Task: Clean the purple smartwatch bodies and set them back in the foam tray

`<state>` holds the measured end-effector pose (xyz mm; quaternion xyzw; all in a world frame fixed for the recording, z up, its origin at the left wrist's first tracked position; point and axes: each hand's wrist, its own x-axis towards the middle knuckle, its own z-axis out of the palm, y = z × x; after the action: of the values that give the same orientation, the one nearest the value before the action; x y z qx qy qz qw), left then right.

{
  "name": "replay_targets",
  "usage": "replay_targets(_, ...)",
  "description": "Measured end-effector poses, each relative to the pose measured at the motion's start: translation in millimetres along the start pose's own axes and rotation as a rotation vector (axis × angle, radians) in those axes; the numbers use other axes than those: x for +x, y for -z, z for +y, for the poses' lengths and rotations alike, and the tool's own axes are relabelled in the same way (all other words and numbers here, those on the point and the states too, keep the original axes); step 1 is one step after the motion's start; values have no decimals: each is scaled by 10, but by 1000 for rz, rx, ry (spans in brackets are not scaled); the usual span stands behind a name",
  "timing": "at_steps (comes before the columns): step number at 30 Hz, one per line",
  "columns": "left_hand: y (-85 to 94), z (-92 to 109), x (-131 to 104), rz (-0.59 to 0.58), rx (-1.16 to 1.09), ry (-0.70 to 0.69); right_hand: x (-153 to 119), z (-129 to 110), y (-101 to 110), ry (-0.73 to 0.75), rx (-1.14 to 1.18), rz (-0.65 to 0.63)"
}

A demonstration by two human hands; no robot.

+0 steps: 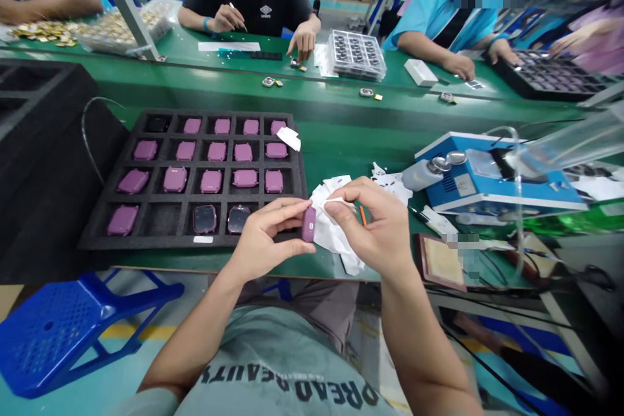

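Note:
Between the thumb and fingers of my left hand [268, 237] is a purple smartwatch case [309, 224], turned edge-on with a small slot showing in its side. My right hand [373, 224] pinches a piece of white tissue [340, 201] just right of the case. Crumpled white wipes [336, 234] lie on the bench beneath both hands. To the left sits a black foam tray [163, 218] with rows of purple watch cases; most lie back up, while two in the front row show dark screens. One front compartment holds nothing.
A blue machine [487, 172] and a pump bottle [424, 173] stand at right, near a wooden-edged pad [441, 262] and cables. Black foam boxes [43, 169] are stacked left; a blue stool [53, 331] is below. Co-workers sit across a green conveyor [195, 88] carrying small watch parts.

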<state>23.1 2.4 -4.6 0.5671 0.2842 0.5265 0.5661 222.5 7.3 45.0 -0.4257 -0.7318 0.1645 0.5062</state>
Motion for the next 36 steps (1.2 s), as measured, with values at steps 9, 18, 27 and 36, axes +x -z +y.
replay_targets(9, -6, 41, 1, 72, -73, 16, -166, -125, -140, 93, -64, -43)
replay_targets(18, -25, 38, 42, 76, -110, 69, -16, -113, -72, -14, -2, 58)
replay_targets(27, -17, 84, 42, 87, -77, 128, -53, -116, -142, 86, 63, -127)
replay_targets(36, -8, 36, 42, 208, -139, 103, -118, -210, -263, 94, 94, -30)
